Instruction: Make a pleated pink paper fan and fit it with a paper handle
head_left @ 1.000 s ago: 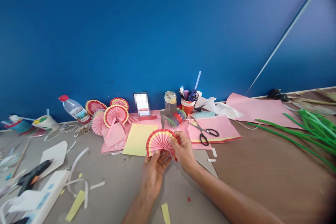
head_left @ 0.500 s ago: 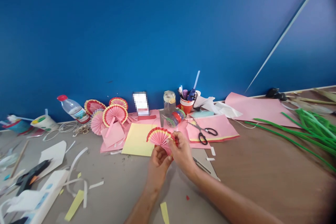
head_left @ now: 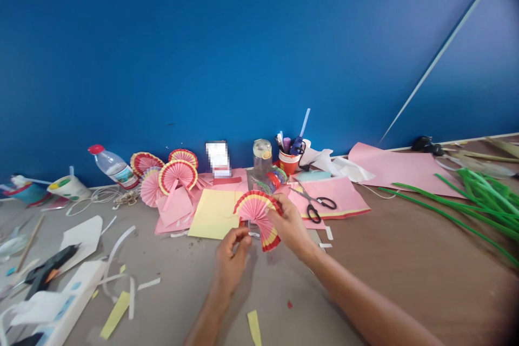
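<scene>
Both hands pinch a pleated pink paper fan (head_left: 258, 216) above the desk (head_left: 405, 270) middle: right hand (head_left: 290, 225) grips its right edge, left hand (head_left: 231, 251) nips its lower left. Yellow sheet (head_left: 213, 213) just behind, scissors (head_left: 314, 205) near.

Two hands are in view, the left hand (head_left: 229, 259) and the right hand (head_left: 290, 224), and between them is one pleated paper fan (head_left: 257, 213). About four finished paper fans (head_left: 177, 174) are clustered by the wall, overlapping so that the exact number is hard to tell. There is one plastic water bottle (head_left: 111, 165), one glass jar (head_left: 263, 157), one orange cup of pens (head_left: 288, 161) and one pair of black-handled scissors (head_left: 316, 206). One yellow paper sheet (head_left: 213, 213) lies on the table. Large pink paper sheets (head_left: 399, 167) number at least three. Two yellow paper strips (head_left: 115, 314) lie near the front edge. The green stems (head_left: 482, 194) are too many and too bunched to count.
</scene>
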`<state>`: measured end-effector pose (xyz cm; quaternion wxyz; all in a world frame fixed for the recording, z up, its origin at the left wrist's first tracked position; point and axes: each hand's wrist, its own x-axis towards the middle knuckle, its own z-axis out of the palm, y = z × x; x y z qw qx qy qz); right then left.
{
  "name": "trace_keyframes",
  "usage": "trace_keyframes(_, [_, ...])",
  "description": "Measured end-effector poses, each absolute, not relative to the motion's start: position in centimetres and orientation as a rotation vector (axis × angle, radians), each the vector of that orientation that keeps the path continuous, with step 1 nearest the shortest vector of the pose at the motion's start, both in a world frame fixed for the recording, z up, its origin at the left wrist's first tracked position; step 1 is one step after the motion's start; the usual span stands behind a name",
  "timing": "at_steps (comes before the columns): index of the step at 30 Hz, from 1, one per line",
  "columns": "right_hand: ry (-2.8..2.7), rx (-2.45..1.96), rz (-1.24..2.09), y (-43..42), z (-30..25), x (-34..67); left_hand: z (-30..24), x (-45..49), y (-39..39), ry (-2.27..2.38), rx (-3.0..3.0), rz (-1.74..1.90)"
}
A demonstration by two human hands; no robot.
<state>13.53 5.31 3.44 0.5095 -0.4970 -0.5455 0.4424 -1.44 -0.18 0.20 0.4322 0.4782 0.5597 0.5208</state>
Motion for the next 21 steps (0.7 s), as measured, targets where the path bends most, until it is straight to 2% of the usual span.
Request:
trace_keyframes(7, [-1.338,-1.178,1.099,4.4,3.3,12.6,-0.1,-0.2,0.2,1.077,1.012,1.221])
trace_keyframes(16, [-1.522,-1.175,1.121,5.6,3.6,14.4,0.9,-1.2,-0.3,1.293,1.248,1.108])
trace_keyframes(21, [-1.502,-1.154,1.199,5.9,3.8,14.9,1.0,-2.2,-0.1,1.221,1.226,1.038])
